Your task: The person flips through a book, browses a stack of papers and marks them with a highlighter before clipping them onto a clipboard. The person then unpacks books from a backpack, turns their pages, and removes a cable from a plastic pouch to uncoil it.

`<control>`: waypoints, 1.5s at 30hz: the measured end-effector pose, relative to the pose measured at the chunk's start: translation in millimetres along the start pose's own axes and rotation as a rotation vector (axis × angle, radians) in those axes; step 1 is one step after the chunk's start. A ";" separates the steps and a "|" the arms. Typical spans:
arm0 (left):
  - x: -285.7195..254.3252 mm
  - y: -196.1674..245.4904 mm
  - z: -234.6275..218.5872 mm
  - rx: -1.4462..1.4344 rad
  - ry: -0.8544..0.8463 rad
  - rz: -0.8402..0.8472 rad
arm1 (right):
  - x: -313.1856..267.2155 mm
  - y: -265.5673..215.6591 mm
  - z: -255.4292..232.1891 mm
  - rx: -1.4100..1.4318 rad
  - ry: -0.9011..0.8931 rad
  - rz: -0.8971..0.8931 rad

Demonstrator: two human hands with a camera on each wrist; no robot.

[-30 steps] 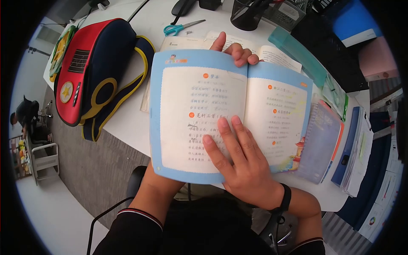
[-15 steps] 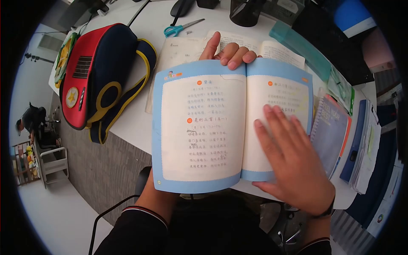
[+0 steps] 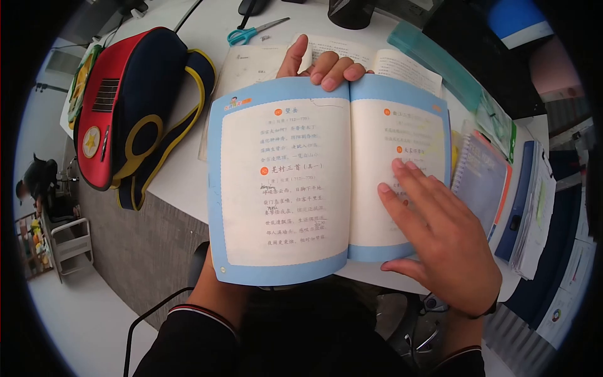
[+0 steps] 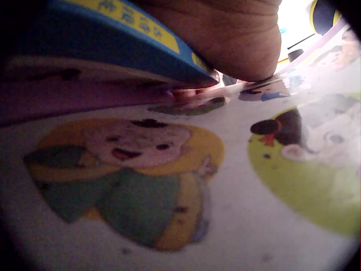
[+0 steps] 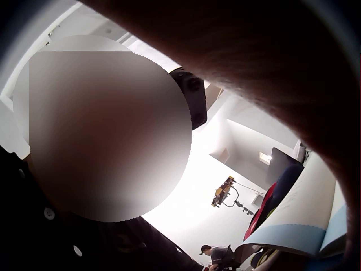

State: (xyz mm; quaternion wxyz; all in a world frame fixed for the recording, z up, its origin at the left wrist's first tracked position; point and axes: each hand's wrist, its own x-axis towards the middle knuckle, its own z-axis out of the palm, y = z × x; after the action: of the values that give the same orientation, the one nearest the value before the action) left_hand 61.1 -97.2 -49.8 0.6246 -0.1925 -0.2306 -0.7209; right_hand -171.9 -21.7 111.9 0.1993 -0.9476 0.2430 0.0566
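A blue-bordered book lies spread to two printed pages in the head view. From beneath, the left hand holds it, fingertips curled over its top edge by the spine and thumb pointing up. Spread over the right page is the right hand, its fingers nearly straight. Cartoon figures on the book's cover fill the left wrist view, with part of the left hand above. In the right wrist view, the book shows at the lower right, below the dark, close right hand or forearm.
A red and navy bag stands at the desk's left. Scissors, a pen holder and another spread book are behind. Right of the book are a spiral notebook and a blue folder. A person is far left.
The right hand has moved from the left page and spine across to the right page, uncovering the left page's text. The left hand still holds the book, which sits slightly further left in view.
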 end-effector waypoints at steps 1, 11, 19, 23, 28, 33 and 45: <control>1.4 0.0 0.5 -0.002 -0.005 0.001 | -0.4 0.0 -0.2 0.000 0.013 -0.007; -0.3 3.7 -1.6 0.047 -0.004 -0.081 | -9.2 14.9 -0.1 0.046 0.078 -0.074; 1.1 3.1 -5.4 0.075 -0.062 -0.105 | 31.1 105.9 7.8 0.064 0.431 0.098; 2.9 3.2 -12.2 0.062 -0.119 -0.095 | 43.5 124.1 21.2 0.220 0.540 0.188; 4.2 1.6 -18.0 0.063 -0.153 -0.080 | 45.1 125.6 22.0 0.284 0.518 0.210; 3.1 0.6 -12.9 0.074 -0.106 -0.080 | 43.2 121.0 16.2 0.285 0.588 0.274; 1.3 -1.7 -10.0 0.069 -0.055 -0.063 | 33.9 113.2 1.8 0.387 0.775 0.264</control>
State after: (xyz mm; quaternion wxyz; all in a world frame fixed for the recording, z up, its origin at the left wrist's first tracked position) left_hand 59.3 -103.8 -57.5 0.6012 -0.1832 -0.2784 -0.7263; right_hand -196.9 -126.7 63.7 0.2580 -0.8052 0.4245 -0.3240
